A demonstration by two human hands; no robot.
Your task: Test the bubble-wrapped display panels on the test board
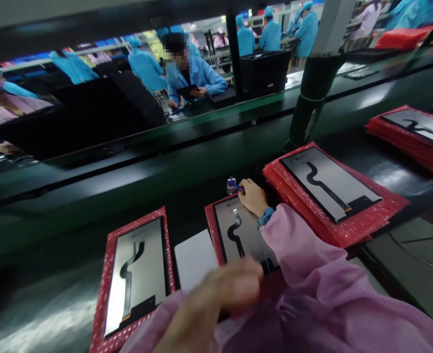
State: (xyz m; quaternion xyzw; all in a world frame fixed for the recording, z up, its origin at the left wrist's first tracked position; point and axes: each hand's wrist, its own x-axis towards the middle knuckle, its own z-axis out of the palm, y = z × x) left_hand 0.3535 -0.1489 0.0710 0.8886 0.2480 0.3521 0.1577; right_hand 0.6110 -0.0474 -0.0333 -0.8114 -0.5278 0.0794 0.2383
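Observation:
My right hand (pixel 253 197), with a blue strap (pixel 266 216) at the wrist, is closed on a thin blue stick-like tool (pixel 237 186). The tool's far end is at a small shiny container (pixel 231 182) on the bench; whether it is inside, I cannot tell. Under and in front of that hand lies a display panel (pixel 221 220) with a black curved flex cable (pixel 234 235), on red bubble wrap (pixel 211 215). Blurred by motion, my left hand (pixel 227 289) hovers over the panel's near end, and its fingers cannot be made out.
To the left, another display panel (pixel 148 269) rests on red wrap beside a white sheet (pixel 196 257). Red-wrapped stacks topped with panels (pixel 334 181) (pixel 422 125) stand to the right. A green-wrapped post (pixel 308 103) rises behind. Co-workers (pixel 194 73) sit across the line.

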